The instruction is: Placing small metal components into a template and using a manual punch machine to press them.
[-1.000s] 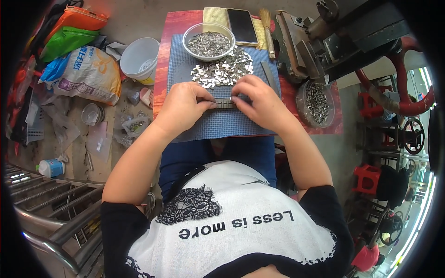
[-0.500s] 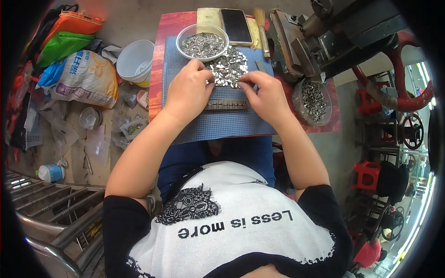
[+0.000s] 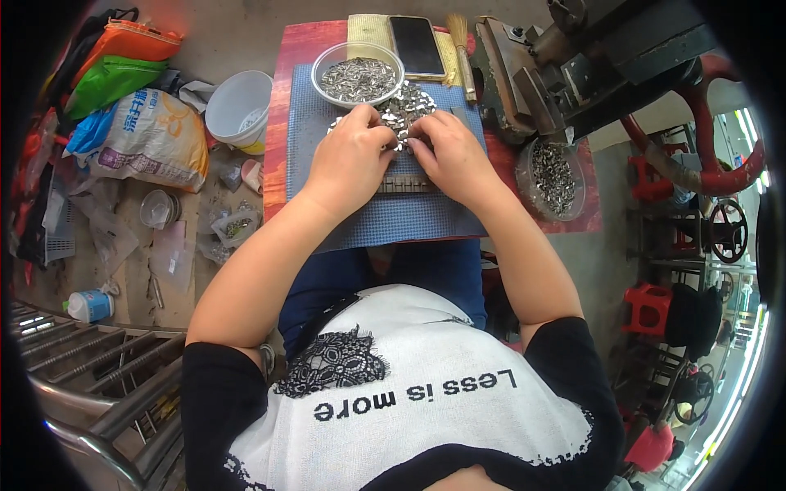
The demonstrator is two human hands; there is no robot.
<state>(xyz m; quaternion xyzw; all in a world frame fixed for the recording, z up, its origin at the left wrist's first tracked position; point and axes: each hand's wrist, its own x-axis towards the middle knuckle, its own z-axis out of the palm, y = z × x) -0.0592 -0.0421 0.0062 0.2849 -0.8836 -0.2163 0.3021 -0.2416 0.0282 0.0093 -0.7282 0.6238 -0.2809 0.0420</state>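
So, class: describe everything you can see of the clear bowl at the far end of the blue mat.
The clear bowl is round and shallow, of see-through plastic or glass by its look, and stands upright on the far edge of the blue mat. It is heaped with small shiny metal pieces. A loose pile of the same pieces lies just before it, and a dark phone lies close beside it. Neither hand touches it.

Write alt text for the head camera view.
Both hands, left hand and right hand, rest in a pile of small metal parts on a blue mat. A bowl of parts and a phone lie beyond.
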